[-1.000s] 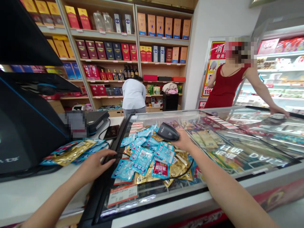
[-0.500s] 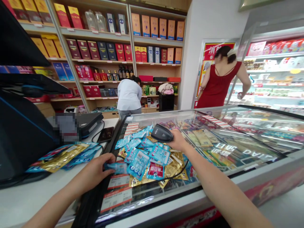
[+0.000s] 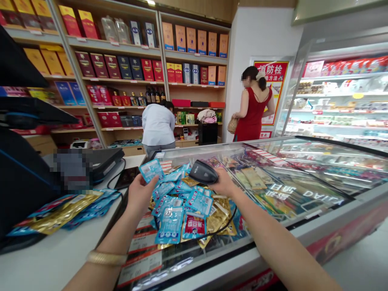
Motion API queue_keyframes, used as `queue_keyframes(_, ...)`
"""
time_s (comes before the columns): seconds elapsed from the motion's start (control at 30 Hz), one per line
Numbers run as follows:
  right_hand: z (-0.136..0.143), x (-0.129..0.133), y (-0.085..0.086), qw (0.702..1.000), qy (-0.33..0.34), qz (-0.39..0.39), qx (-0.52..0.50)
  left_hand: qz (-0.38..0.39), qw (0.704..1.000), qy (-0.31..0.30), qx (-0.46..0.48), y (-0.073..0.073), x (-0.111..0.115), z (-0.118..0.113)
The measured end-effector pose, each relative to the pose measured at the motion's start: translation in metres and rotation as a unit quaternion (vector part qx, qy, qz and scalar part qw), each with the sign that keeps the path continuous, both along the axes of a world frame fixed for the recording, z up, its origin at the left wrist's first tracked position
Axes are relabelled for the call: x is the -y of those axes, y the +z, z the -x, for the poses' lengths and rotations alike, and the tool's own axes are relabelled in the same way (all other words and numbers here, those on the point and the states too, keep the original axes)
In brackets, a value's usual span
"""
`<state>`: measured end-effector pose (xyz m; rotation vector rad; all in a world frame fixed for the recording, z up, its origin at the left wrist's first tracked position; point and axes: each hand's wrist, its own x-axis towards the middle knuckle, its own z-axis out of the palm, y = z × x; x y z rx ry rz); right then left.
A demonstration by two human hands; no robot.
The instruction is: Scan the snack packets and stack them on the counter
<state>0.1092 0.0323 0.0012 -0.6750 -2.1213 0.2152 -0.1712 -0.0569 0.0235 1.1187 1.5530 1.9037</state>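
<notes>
My left hand [image 3: 142,190] pinches a blue snack packet [image 3: 151,170] by its edge, raised at the left side of a heap. In my right hand [image 3: 223,182] is a black barcode scanner [image 3: 203,172], held over the heap with its head pointing left. The heap of blue packets [image 3: 170,224] and gold packets [image 3: 218,218] lies on the glass lid of a chest freezer [image 3: 169,264]. One red-labelled packet [image 3: 194,225] sits near its front. The scanner's black cable [image 3: 226,222] loops over the front packets.
On the white counter [image 3: 75,246] at left, several gold and blue packets [image 3: 65,212] lie beside a dark checkout terminal [image 3: 18,173]. A phone [image 3: 127,178] lies near the freezer edge. Beyond stand a person in white [image 3: 158,125] and a person in red [image 3: 253,113], before bottle shelves [image 3: 121,81].
My left hand has lifted from the freezer's left edge up to the back of the heap, now showing a blue packet. The person in red has moved left. The scanner stays over the heap.
</notes>
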Motion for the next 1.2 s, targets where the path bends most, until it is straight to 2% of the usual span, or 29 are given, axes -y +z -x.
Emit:
queue_keyframes(0.13,0.000,0.005,0.006,1.000,0.020,-0.009,0.002,-0.020,0.997,0.042,0.065,-0.014,-0.013,-0.007)
queue_keyframes(0.3,0.006,0.021,0.015,0.996,0.091,0.020,0.018,-0.004,0.998,0.039,0.041,-0.024,-0.007,-0.014)
queue_keyframes(0.53,0.010,0.028,0.015,0.990,0.108,0.078,0.038,-0.003,0.999,0.029,-0.022,-0.024,-0.001,-0.020)
queue_keyframes(0.77,0.010,0.027,0.013,0.993,0.098,0.054,0.029,-0.016,0.999,0.023,-0.022,-0.026,0.001,-0.021)
queue_keyframes(1.2,0.010,0.029,0.016,0.992,0.099,0.072,0.038,-0.008,0.999,0.020,-0.040,-0.025,0.001,-0.019)
